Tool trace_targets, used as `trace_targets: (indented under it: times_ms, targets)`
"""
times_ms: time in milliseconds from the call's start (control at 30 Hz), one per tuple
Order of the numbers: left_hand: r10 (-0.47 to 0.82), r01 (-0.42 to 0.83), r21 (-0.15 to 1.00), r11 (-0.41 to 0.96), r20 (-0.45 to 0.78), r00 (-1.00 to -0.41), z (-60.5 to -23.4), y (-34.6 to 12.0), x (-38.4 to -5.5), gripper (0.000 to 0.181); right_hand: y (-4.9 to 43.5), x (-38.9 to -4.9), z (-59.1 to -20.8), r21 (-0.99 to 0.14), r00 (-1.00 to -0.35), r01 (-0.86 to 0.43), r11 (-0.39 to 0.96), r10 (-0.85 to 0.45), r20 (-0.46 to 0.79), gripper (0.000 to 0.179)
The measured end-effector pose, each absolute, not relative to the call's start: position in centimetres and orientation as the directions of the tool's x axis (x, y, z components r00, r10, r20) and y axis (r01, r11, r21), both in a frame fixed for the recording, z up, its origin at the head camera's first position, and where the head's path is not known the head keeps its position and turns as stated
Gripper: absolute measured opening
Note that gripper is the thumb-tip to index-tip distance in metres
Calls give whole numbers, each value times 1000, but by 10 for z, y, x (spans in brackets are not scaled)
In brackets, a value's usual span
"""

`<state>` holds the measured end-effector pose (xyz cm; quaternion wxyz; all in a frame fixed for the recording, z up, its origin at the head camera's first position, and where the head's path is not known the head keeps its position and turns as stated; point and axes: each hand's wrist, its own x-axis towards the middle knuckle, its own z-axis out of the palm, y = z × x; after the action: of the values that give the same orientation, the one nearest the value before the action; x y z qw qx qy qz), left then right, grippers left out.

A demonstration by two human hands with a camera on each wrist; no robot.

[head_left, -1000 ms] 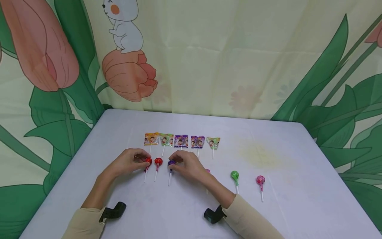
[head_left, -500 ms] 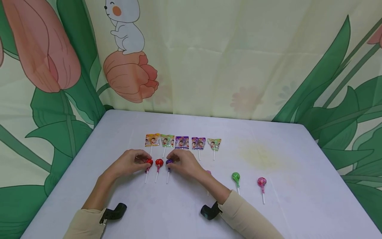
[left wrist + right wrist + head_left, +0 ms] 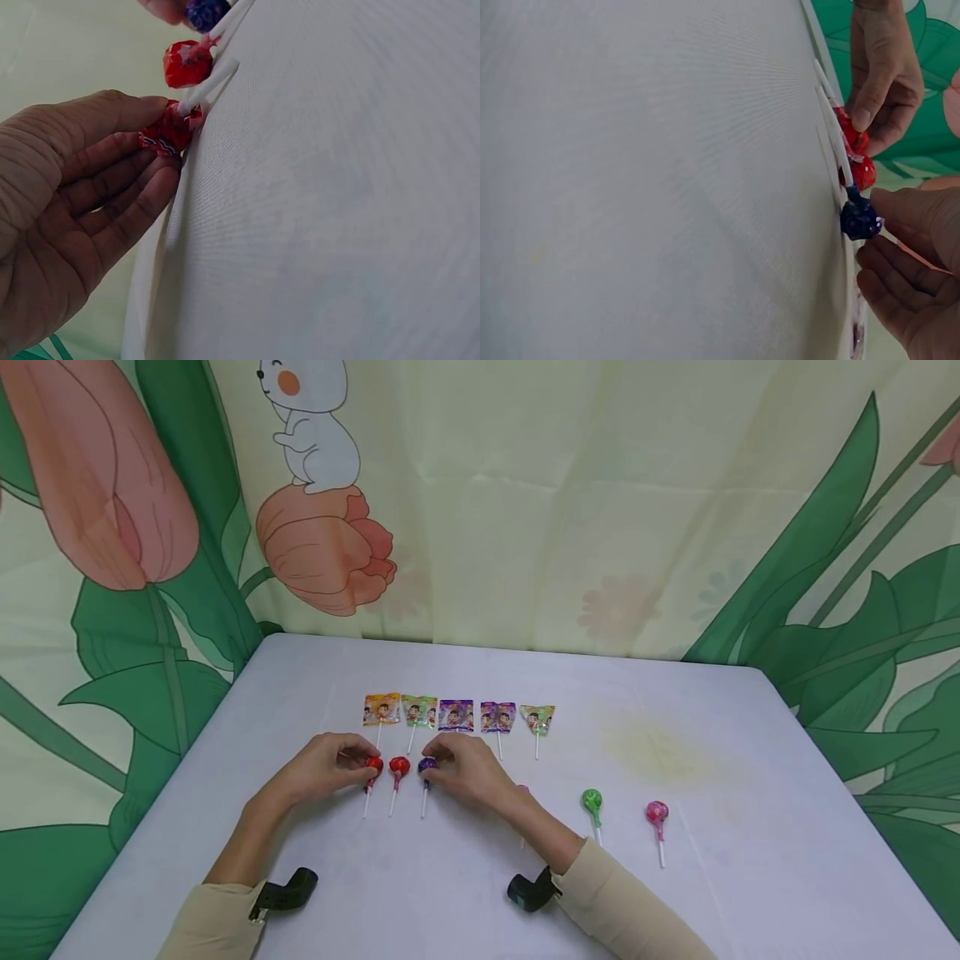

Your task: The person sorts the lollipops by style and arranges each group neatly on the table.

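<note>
My left hand (image 3: 327,768) pinches the head of a red lollipop (image 3: 169,133) between thumb and fingers, its white stick toward me on the table. Just right of it lies a second red lollipop (image 3: 399,766), touched by neither hand. A dark purple lollipop (image 3: 860,217) is pinched at its head by my right hand (image 3: 468,772), stick likewise pointing to me. The three stand side by side in a short row. Behind them runs a row of flat-wrapped lollipops, among them an orange one (image 3: 381,709), a green one (image 3: 419,711) and a purple one (image 3: 456,715).
To the right lie a green lollipop (image 3: 592,802) and a pink lollipop (image 3: 657,812). Another pink lollipop (image 3: 522,790) is partly hidden by my right forearm. A white cloth covers the table (image 3: 720,735), which ends at a printed curtain (image 3: 510,510).
My right hand has shifted slightly left with the purple lollipop, bringing it closer to the middle red one. The left hand keeps its place on the red lollipop.
</note>
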<state>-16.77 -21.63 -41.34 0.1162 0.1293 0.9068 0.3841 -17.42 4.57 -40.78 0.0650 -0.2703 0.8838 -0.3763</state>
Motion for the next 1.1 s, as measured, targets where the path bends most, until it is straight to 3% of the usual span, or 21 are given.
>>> trace_targets:
  times_ms: [633,1100]
  targets:
    - [320,151,724,673,-101,-942,-412,-218,-169,24,74,-158,-398,-766,-846,-429,478,-510,155,26]
    - [315,140,733,666,-106,-943,-413,-216,-167,24,104,-144,-393,-778,-872,-403,481,-460,168,27]
